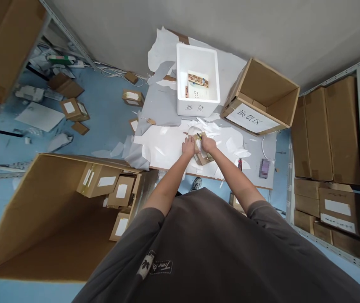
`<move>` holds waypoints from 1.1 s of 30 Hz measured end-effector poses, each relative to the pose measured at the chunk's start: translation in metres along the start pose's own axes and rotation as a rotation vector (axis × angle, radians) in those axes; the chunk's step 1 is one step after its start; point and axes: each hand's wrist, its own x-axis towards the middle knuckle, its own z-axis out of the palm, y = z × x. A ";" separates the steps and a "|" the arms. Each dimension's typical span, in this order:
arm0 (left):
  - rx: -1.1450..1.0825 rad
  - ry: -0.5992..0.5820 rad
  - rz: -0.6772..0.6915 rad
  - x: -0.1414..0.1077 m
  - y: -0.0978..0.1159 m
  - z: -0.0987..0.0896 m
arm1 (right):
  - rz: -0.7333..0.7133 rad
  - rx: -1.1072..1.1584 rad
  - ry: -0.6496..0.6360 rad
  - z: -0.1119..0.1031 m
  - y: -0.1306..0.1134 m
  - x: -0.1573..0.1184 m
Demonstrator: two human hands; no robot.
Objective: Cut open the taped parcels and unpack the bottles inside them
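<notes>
Grips yellow-and-black cutter [199, 136] in closed right hand [209, 144], at far end of small carton [202, 158]; touches carton's left side with left hand [188, 146], of indiscernible closure. Shows carton on table [252, 169], between hands, lengthwise away from torso [205, 240].

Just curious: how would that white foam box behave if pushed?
The foam box is probably light for its size, being foam. Its thick walls should stay stiff. The patterned packet inside might slide, with room around it.
</notes>
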 end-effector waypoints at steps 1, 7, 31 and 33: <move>0.009 -0.001 0.005 0.001 0.000 0.000 | 0.001 -0.001 -0.006 -0.002 -0.002 0.000; 0.045 0.005 0.016 0.001 0.000 0.001 | 0.023 -0.022 -0.010 -0.001 -0.010 -0.007; 0.048 0.013 -0.028 0.003 0.002 0.007 | 0.080 -0.082 -0.317 0.044 0.060 -0.125; 0.052 0.006 -0.036 0.002 0.004 0.005 | 0.088 -0.038 -0.258 0.043 0.072 -0.135</move>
